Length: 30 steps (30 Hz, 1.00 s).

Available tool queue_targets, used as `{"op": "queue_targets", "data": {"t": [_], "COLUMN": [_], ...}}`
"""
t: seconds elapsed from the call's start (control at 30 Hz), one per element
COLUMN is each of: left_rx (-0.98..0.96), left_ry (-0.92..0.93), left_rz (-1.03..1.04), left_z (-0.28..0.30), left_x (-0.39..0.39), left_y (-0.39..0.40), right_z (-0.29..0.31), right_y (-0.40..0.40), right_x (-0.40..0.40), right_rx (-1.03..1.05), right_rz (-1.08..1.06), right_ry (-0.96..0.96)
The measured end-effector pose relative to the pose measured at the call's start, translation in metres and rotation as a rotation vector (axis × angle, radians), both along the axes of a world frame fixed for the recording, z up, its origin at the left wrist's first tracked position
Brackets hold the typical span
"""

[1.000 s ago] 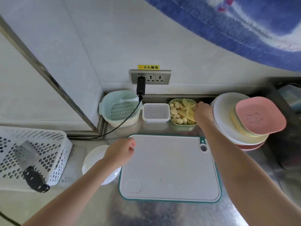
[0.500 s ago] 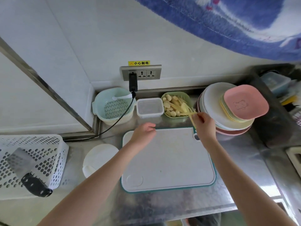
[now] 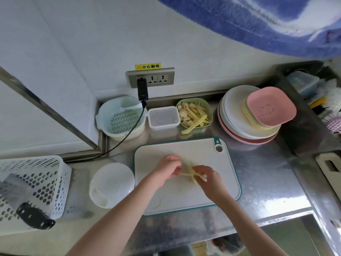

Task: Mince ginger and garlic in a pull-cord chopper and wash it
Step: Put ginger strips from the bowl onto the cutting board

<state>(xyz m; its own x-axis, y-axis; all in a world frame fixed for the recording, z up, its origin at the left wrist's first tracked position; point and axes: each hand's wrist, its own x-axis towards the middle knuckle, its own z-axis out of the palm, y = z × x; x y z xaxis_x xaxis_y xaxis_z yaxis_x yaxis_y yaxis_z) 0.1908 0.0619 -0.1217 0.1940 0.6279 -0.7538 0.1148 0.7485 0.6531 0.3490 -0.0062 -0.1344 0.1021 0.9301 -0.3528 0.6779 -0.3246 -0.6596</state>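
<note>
You have a white cutting board [image 3: 186,191] edged in teal on a shiny steel desk [image 3: 262,182]. The ginger strips [image 3: 188,173] on it are pale yellow, as are those in the light green dish [image 3: 208,107]. A pink plate [image 3: 271,108] tops yellow, white and pink ones. The colander [image 3: 120,121] is mint green, the basket [image 3: 46,174] white with round holes, and the knife handle [image 3: 35,218] black.
</note>
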Motion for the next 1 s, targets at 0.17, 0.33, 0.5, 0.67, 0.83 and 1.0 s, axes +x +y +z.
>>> {"op": "queue_targets", "data": {"t": [0.17, 0.33, 0.5, 0.67, 0.83, 1.0], "left_rx": [0.134, 0.333, 0.399, 0.385, 0.383, 0.314], "left_ry": [0.159, 0.426, 0.480, 0.480, 0.487, 0.415], "left_rz": [-0.044, -0.313, -0.402, -0.342, -0.318, -0.255], "left_z": [-0.016, -0.020, -0.022, -0.021, -0.022, -0.018], "left_x": [-0.017, -0.028, -0.039, -0.046, -0.047, -0.038], "left_y": [0.000, -0.001, -0.006, -0.003, 0.001, 0.000], "right_z": [0.020, 0.024, 0.019, 0.022, 0.029, 0.023], "right_y": [0.067, 0.161, 0.183, 0.165, 0.103, 0.058], "right_x": [0.019, 0.028, 0.026, 0.035, 0.026, 0.009], "right_rx": [0.250, 0.239, 0.215, 0.397, 0.566, 0.398], "right_rz": [-0.004, 0.344, 0.526, 0.323, 0.175, 0.090], "right_ry": [-0.181, -0.625, -0.885, -0.597, -0.334, -0.053]}}
